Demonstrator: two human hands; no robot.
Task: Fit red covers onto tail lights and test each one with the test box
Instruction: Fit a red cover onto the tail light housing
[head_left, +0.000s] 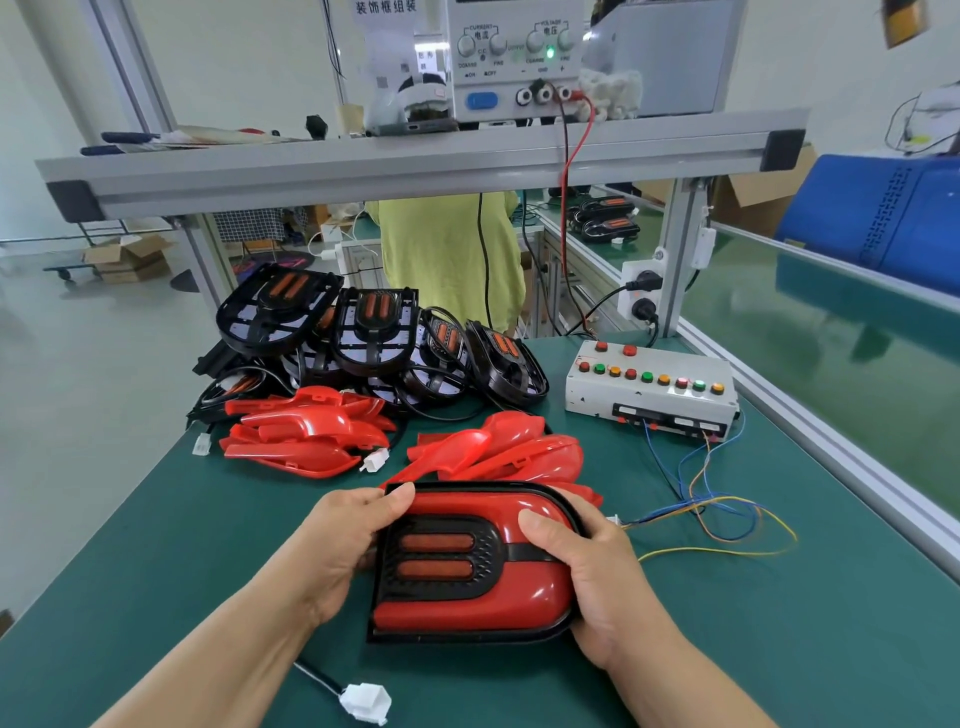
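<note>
1. Nearest me, the left hand (347, 545) grips the flat end of a tail light (467, 564). Its thumb presses on the top corner and its fingers are tucked underneath.
2. The right hand (605, 587) clasps the rounded end of the same light. Its thumb lies on the glossy red cover (524, 597) and the rest of the hand is wrapped round the edge.
3. The tail light sits between the two hands, low over the green table (197, 525). The red cover is seated in its black rim, and two orange bars show in the dark centre panel.
4. A white connector (366, 702) on a black-and-white lead lies on the table below the light, near the left forearm.
5. Just beyond the hands lie two loose heaps of red covers, one to the left (306, 434) and one to the right (501, 447).
6. Behind them is a stack of bare black tail lights (374, 332), tangled with their cables.
7. To the right of that stack stands the grey test box (649, 400) with its row of coloured buttons. Thin blue and yellow wires (719, 512) trail from it toward the right hand.
8. On the shelf (415, 156) above stands a power supply (514, 57) with a green lamp lit.
9. Someone in a yellow-green top (447, 249) stands behind the bench.
</note>
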